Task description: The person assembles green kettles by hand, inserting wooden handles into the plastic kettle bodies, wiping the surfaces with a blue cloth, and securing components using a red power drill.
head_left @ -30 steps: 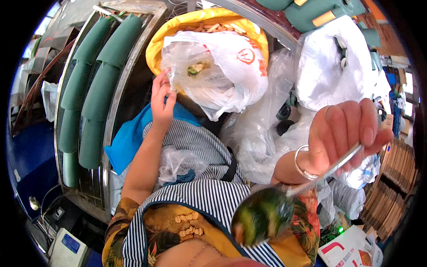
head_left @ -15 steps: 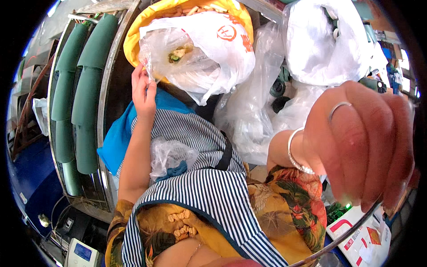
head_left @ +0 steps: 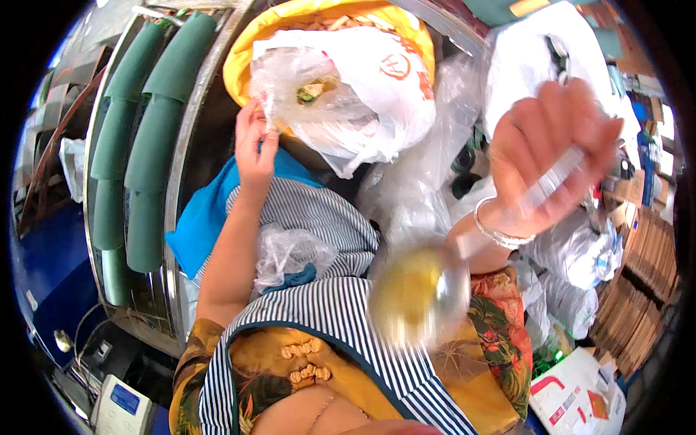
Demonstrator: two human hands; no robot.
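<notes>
My left hand (head_left: 255,138) pinches the near left edge of a white plastic bag (head_left: 362,65) with red print. The bag lies spread open on top of a larger yellow bag (head_left: 238,61). Inside the white one sits a small clump of yellowish and green bits (head_left: 312,93). My right hand (head_left: 547,148) is raised at the right, fingers wrapped around the handle of a shiny metal spoon (head_left: 419,297). Its round bowl hangs in front of my striped apron (head_left: 326,304), blurred by motion; a yellow patch shows in it, whether contents or reflection I cannot tell.
Dark green curved pieces (head_left: 141,174) stand in rows on a rack at the left. Clear plastic bags (head_left: 413,203) and another white bag (head_left: 547,51) lie at the right. Stacked brown cardboard (head_left: 638,275) and a white printed box (head_left: 576,395) are lower right.
My right hand has moved back from close to the camera, leftward and upward, bringing the spoon's bowl into view. My left hand keeps its hold on the white bag's edge.
</notes>
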